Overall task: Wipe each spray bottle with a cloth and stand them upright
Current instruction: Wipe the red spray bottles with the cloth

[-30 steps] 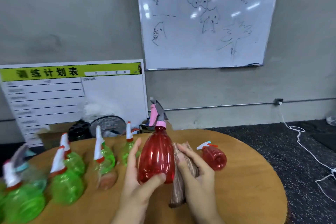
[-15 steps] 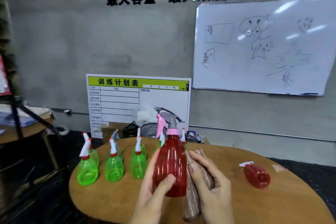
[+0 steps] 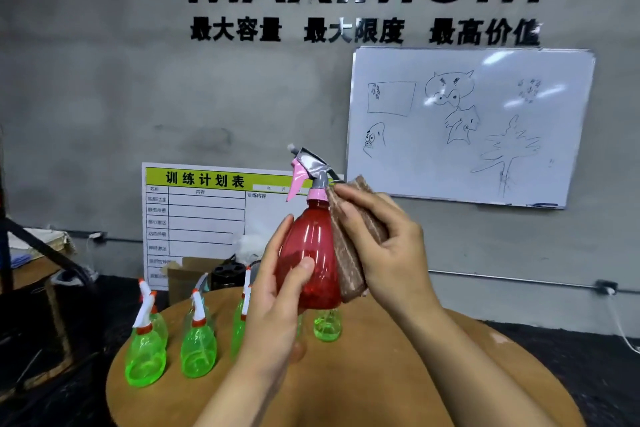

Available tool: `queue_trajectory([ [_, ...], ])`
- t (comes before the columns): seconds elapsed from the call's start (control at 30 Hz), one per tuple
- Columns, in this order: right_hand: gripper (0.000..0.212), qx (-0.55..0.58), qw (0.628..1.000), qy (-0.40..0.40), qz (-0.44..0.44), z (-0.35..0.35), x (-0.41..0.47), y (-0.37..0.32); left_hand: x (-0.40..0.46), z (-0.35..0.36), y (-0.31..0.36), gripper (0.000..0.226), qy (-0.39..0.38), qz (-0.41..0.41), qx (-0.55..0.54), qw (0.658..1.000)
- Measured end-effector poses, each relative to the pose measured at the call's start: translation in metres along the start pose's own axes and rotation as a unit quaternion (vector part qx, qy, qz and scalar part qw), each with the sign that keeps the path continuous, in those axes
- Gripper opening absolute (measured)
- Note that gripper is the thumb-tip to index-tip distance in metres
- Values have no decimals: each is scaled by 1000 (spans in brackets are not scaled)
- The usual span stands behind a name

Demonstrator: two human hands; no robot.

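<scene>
My left hand (image 3: 277, 291) grips a red spray bottle (image 3: 311, 253) with a pink and grey trigger head, held upright in the air above the table. My right hand (image 3: 388, 246) holds a folded brown cloth (image 3: 346, 253) and presses it against the bottle's right side, up to the neck. Several green spray bottles (image 3: 197, 347) with white and orange nozzles stand upright on the left of the round wooden table (image 3: 346, 374). One more green bottle (image 3: 327, 324) shows below the red one, partly hidden.
A cardboard box (image 3: 183, 274) and a black object sit behind the table against a green-headed schedule board (image 3: 197, 211). A whiteboard (image 3: 467, 128) hangs on the grey wall. A dark stand and a low shelf are at the far left. Cables run along the floor at right.
Both hands have lifted the red bottle well above the table, and the cloth has slid up its side to the neck. The view has tilted up; the lying red bottle is out of sight.
</scene>
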State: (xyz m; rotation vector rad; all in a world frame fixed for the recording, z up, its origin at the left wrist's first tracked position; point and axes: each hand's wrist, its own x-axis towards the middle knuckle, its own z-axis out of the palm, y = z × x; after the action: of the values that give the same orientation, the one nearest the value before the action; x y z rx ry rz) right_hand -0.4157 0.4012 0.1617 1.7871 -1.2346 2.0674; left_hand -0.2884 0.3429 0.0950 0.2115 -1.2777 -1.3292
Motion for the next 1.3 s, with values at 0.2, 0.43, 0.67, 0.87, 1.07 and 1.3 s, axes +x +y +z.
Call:
queue_trajectory([
  [0.2, 23, -146, 985, -44, -79, 1, -4, 1, -4, 15, 11, 45, 5, -3, -18, 1000],
  [0.43, 24, -307, 858, -179, -370, -17, -35, 2, -3, 14, 14, 39, 28, -34, -57, 997],
  [0.67, 28, -276, 938, -62, -200, -18, -9, 4, -10, 20, 9, 38, 20, -12, -19, 1000],
  [0.87, 26, -227, 962, -46, -143, -10, -19, 11, -12, 17, 3, 41, 34, -19, -12, 999],
  [1.07, 27, -321, 870, -170, -333, -18, -42, 22, -5, 15, -5, 37, 56, -51, -28, 997],
  [1.3, 28, -303, 931, -77, -191, -22, -23, 23, -12, 21, -6, 44, 34, -26, -2, 999],
])
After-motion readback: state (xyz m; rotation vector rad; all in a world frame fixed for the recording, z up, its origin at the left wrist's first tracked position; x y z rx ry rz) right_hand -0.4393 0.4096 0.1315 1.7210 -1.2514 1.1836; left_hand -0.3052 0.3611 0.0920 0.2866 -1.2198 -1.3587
